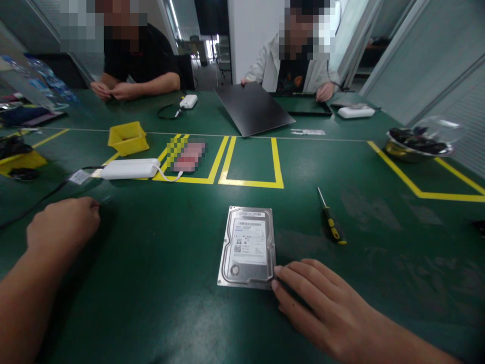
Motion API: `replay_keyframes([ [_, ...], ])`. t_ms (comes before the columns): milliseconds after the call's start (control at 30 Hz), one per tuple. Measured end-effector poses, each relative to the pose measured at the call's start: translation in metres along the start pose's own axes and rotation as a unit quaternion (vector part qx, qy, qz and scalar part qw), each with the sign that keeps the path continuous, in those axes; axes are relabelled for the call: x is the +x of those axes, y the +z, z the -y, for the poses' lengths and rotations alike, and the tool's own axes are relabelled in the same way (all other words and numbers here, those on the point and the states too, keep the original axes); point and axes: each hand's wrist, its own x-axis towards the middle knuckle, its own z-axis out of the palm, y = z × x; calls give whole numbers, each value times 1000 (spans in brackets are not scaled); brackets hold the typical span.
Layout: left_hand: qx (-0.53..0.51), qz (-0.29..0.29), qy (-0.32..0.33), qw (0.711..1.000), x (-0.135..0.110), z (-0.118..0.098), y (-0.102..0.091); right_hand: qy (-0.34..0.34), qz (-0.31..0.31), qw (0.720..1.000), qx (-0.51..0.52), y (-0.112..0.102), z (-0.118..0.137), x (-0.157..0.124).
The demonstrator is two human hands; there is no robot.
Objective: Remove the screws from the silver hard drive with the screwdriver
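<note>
A silver hard drive (pixel 248 247) with a white label lies flat on the green table in front of me. My right hand (pixel 314 303) rests at its lower right edge, fingers stretched out, the fingertips touching the drive's side. Off to the left, my left hand (pixel 66 222) is closed just above or on the table, its fingertips pressed together. A faint clear shape shows at those fingertips, too small to name. Right of the drive lies a black and yellow screwdriver (pixel 332 225), its tip pointing away from me.
A white power strip (pixel 131 169), a blurred pink item (pixel 190 155) and a yellow bin (pixel 128 139) lie beyond my left hand. A metal bowl (pixel 413 149) of dark parts stands at right. Across the table, two people sit; one holds a black panel (pixel 255 108).
</note>
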Motion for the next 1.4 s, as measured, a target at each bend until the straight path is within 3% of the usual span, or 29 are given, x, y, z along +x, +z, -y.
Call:
replay_keyframes([
  [367,16,-17,37,999,4,4,12,-6,2,1000,-12,-4,0,2],
  [633,-21,2,5,1000,-1,-8,2,-5,5,1000,-7,-2,-2,1],
  [767,-36,-35,20,999,-3,-22,-1,-1,3,1000,-10,-3,-3,-1],
  [900,-85,-116,78,987,-17,-54,-9,2,0,1000,-11,-3,-5,-2],
  [1067,-189,-166,228,941,-53,-101,-24,6,12,1000,-3,-3,-8,-3],
  [1233,-258,-223,448,827,-91,-134,-39,15,6,1000,-14,-4,-12,-7],
  [1400,-302,-198,552,752,-121,-165,-53,25,12,999,-23,-7,-19,-11],
])
